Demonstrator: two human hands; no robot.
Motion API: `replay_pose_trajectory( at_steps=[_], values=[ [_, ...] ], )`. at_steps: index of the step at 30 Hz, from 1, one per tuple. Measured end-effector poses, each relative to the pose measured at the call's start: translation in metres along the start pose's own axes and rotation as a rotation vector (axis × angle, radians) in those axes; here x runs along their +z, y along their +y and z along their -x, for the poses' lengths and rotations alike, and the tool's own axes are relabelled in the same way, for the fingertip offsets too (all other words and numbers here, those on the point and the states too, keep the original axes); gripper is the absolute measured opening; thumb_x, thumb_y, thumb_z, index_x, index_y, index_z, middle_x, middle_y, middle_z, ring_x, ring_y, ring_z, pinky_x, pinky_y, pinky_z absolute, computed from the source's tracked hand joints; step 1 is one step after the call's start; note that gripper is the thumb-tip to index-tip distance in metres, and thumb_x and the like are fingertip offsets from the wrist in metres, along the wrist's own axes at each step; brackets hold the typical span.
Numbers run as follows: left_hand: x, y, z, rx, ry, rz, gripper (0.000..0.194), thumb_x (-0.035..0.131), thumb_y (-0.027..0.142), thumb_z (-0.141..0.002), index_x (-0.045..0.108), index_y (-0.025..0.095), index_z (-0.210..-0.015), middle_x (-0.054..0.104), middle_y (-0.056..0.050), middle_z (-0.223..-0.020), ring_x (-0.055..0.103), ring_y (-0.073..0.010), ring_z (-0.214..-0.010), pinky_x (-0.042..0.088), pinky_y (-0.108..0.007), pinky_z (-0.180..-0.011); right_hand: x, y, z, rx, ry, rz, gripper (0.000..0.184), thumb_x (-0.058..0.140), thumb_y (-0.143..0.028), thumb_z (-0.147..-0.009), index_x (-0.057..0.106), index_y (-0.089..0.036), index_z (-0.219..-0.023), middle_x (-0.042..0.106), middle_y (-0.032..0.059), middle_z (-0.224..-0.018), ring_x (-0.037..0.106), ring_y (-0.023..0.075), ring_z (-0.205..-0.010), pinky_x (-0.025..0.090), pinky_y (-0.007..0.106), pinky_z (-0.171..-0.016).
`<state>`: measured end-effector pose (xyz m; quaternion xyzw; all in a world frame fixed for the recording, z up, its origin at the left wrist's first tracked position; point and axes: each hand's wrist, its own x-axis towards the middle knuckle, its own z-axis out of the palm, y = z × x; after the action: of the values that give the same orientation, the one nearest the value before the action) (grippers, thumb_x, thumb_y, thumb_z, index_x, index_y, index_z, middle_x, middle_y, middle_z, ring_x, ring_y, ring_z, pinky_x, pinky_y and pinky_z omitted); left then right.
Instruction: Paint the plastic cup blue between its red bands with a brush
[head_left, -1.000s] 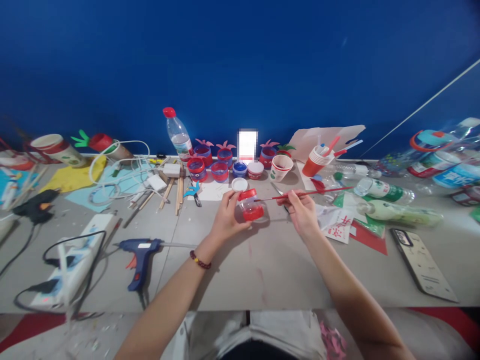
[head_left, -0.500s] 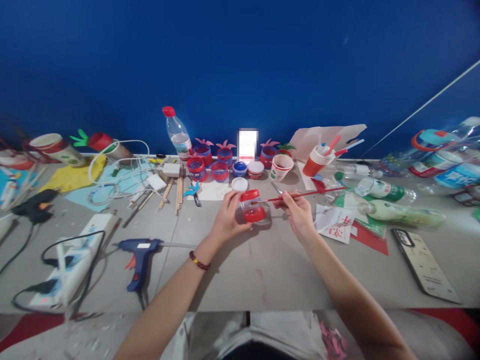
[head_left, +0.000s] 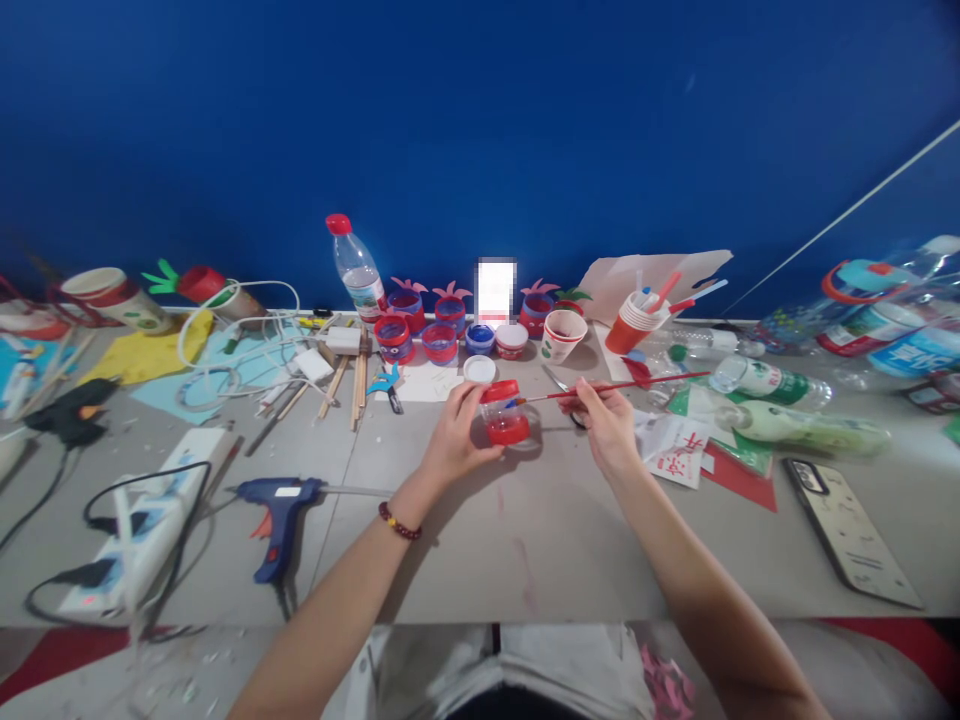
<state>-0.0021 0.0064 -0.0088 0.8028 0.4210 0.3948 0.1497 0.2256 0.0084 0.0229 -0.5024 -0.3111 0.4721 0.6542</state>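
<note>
My left hand (head_left: 457, 435) is closed around a small clear plastic cup (head_left: 508, 412) with a red band at each end, held just above the table. My right hand (head_left: 606, 425) pinches a thin red paintbrush (head_left: 637, 383), its handle pointing right. The brush tip, with some blue on it, is at the cup's upper right side; whether it touches cannot be told. Beyond the cup stand an open jar of blue paint (head_left: 480, 338), a jar with a pinkish-white top (head_left: 511, 339) and a white lid (head_left: 479, 369). Scissors (head_left: 556, 380) lie partly hidden behind my right hand.
Several red and blue painted cups (head_left: 439, 342) and a paper cup (head_left: 564, 335) line the back by the blue wall. A blue glue gun (head_left: 277, 515) and power strip (head_left: 150, 520) lie left. Plastic bottles (head_left: 772, 382) and a phone (head_left: 851, 530) are at right.
My right hand has shifted slightly right with the paintbrush, drawing its tip back toward the cup's right edge. The left hand and cup stay almost still.
</note>
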Motion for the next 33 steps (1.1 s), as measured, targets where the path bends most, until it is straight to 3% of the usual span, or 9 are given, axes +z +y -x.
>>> replay_pose_trajectory(
  at_steps=[5, 10, 15, 33],
  values=[
    [0.001, -0.002, 0.0, -0.022, 0.026, 0.009, 0.083, 0.08, 0.032, -0.067, 0.038, 0.022, -0.138, 0.043, -0.014, -0.136, 0.045, -0.0334, -0.133, 0.04, -0.052, -0.113, -0.006, 0.002, -0.003, -0.037, 0.034, -0.09, 0.042, 0.088, -0.049, -0.056, 0.061, -0.019, -0.067, 0.069, -0.0017, -0.054, 0.066, 0.0124, -0.05, 0.053, 0.022, -0.052],
    [0.001, 0.001, 0.0, -0.021, 0.009, 0.017, 0.082, 0.081, 0.032, -0.068, 0.039, 0.022, -0.138, 0.045, -0.014, -0.134, 0.047, -0.0323, -0.13, 0.043, -0.051, -0.111, -0.002, 0.006, 0.004, 0.013, -0.047, -0.053, 0.04, 0.086, -0.049, -0.061, 0.062, -0.018, -0.069, 0.07, 0.001, -0.054, 0.066, 0.0137, -0.049, 0.051, 0.022, -0.047],
    [0.0, 0.003, 0.0, -0.016, -0.009, 0.005, 0.082, 0.081, 0.03, -0.067, 0.04, 0.021, -0.138, 0.047, -0.013, -0.132, 0.049, -0.0315, -0.127, 0.045, -0.05, -0.109, 0.005, 0.01, 0.011, -0.033, -0.085, 0.01, 0.04, 0.084, -0.052, -0.063, 0.062, -0.018, -0.069, 0.071, 0.0013, -0.056, 0.066, 0.0151, -0.05, 0.053, 0.025, -0.049],
    [0.0, 0.0, 0.0, -0.029, 0.002, -0.011, 0.084, 0.082, 0.033, -0.065, 0.041, 0.021, -0.137, 0.047, -0.014, -0.133, 0.049, -0.0331, -0.128, 0.044, -0.051, -0.109, -0.003, 0.0, 0.001, -0.108, 0.047, 0.046, 0.041, 0.082, -0.054, -0.064, 0.059, -0.02, -0.07, 0.07, 0.0001, -0.055, 0.067, 0.0156, -0.05, 0.052, 0.024, -0.048]
  ],
)
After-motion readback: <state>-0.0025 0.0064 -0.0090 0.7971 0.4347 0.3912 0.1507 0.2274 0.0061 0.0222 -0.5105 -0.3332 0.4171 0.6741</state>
